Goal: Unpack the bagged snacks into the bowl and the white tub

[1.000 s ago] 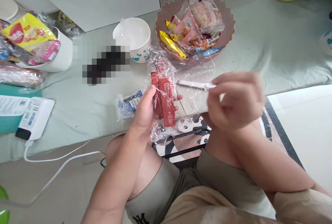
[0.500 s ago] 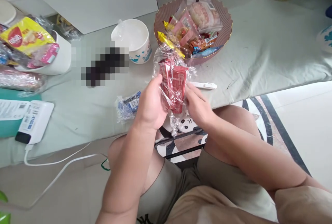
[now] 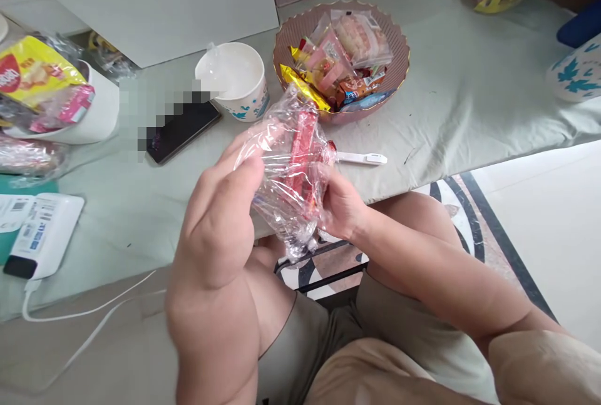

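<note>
Between my hands, above the near edge of the cloth, is a crinkled clear plastic bag with red packets inside. My left hand grips the bag's left side, thumb in front and fingers behind the film. On the other side, my right hand is closed around the lower right part of the bag; its fingertips are partly hidden. Just beyond the bag stands a pink ribbed bowl of wrapped snacks. A white stick-like item lies to the right of the bag.
A white paper cup and a dark phone, partly pixelated, lie left of the bowl. Farther left are a white container of snack packets and a white power bank with a cable. Another patterned cup is at right.
My left hand has moved left and pulled the clear film outward. The red packets have turned more edge-on. My right hand has closed more around its side; the blue packet is now hidden.
</note>
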A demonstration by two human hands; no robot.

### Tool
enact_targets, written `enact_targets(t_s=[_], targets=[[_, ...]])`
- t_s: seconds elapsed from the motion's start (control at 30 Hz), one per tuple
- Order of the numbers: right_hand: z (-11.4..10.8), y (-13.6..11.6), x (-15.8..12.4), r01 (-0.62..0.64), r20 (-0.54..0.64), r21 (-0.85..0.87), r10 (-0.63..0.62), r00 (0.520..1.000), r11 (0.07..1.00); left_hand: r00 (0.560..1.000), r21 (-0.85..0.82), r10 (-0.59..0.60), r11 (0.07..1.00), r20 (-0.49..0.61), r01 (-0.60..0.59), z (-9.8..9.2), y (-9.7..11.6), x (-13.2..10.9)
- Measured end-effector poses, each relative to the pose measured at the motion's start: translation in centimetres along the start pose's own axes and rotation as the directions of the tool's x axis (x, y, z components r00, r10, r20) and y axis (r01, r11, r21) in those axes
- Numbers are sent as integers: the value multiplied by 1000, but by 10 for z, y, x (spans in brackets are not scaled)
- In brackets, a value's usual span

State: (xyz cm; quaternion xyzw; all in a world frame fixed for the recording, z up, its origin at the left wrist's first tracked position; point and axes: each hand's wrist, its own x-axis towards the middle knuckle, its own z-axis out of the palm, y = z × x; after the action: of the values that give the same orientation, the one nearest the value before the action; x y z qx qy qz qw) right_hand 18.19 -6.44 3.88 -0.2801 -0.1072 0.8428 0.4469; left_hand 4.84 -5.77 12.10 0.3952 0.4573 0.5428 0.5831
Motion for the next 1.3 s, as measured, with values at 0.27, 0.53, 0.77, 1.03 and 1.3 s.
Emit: enact_targets(t_s=[0.27, 0.53, 0.77, 1.03, 1.3], targets=[[7, -2, 9, 113, -194, 136, -85, 977, 984, 971, -164, 159, 968, -178, -189, 3, 20, 10], [1, 12, -5, 21, -62, -210, -35, 997, 977, 930, -386, 57, 899, -362, -206, -64, 20, 27], [3, -67, -18, 335, 167, -940, -784, 597, 55, 958, -423, 25, 894, -287, -150, -87, 8, 26], [-16, -218, 15, -68, 435, -739, -552, 712, -670, 972, -481, 29, 865, -235, -142, -97, 5, 31], [-70, -220, 27, 11, 370, -789, -462, 806, -614, 976, -504, 12, 855, -216, -121, -92, 9, 31]])
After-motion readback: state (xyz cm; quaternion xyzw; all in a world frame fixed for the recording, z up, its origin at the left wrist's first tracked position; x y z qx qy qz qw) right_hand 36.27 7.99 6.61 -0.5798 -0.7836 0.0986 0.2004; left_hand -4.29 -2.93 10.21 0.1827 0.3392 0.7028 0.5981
